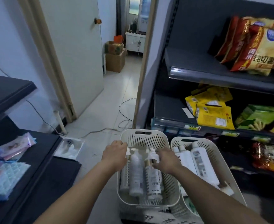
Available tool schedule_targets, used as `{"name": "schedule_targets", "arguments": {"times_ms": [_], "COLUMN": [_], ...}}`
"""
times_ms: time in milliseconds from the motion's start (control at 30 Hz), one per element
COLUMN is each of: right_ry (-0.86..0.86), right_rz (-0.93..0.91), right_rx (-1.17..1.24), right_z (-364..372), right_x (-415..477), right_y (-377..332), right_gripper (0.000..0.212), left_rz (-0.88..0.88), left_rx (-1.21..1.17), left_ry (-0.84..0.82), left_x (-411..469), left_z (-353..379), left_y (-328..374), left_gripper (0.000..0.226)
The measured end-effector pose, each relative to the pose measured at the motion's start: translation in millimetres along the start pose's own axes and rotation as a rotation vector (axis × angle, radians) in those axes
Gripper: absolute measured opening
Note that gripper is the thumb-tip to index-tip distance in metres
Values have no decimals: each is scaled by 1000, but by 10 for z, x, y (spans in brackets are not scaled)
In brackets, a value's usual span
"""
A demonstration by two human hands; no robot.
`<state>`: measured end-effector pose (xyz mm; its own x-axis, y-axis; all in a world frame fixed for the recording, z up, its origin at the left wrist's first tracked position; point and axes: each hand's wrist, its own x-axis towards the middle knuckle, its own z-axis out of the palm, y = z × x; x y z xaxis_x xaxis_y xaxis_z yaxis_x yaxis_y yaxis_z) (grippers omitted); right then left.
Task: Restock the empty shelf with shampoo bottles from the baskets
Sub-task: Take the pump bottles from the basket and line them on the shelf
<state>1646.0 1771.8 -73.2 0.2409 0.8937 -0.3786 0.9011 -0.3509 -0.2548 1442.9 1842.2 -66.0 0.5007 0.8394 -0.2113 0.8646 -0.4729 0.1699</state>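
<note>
Your left fingers (124,143) curl round the left bottle (124,178)'s pump, right fingers (159,153) round the right bottle (153,180)'s; both bottles point away.

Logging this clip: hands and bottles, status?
Right hand grips pump bottle in left basket. Left hand on another bottle, grip hidden. Nothing in the way.

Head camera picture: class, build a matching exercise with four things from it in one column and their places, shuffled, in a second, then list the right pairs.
Things: 1 left hand; 2 right hand; 3 red and gold snack bags; 4 yellow packets.
Places: A upper shelf; B holding the pump of the rightmost bottle in the left basket; C middle shelf; D holding the pump of the leftmost bottle there.
Pairs: 1-D, 2-B, 3-A, 4-C.
</note>
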Motion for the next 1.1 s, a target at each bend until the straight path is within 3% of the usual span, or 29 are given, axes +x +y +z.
{"name": "schedule_targets", "arguments": {"times_ms": [467, 633, 767, 833, 900, 967, 1100], "right_ry": [-192, -248, -305, -292, -281, -306, -306], "right_rz": [195, 263, 306, 318, 357, 387, 455], "right_rx": [326, 492, 651, 723, 765, 740, 746], "right_z": [683, 935, 1144, 1221, 1309, 1413, 1589], "right_x": [508, 712, 869, 946, 1018, 1073, 1121], "right_y": [532, 608, 684, 695, 713, 738, 758], "right_gripper": [49, 40, 17, 23, 27, 30, 63], "left_rz": [17, -168, -366, -484, -577, -654, -782], "left_rx": [-104, -291, -422, -495, -584, -698, -824], "left_ry": [-338, -399, -418, -376, -342, -261, -150], "left_x": [702, 803, 959, 1035, 1079, 1122, 1168], "left_z": [1135, 1511, 1764, 1922, 2049, 2110, 2142], "left_y": [373, 498, 582, 570, 544, 503, 482], "left_gripper": [51, 81, 108, 119, 111, 88, 79]}}
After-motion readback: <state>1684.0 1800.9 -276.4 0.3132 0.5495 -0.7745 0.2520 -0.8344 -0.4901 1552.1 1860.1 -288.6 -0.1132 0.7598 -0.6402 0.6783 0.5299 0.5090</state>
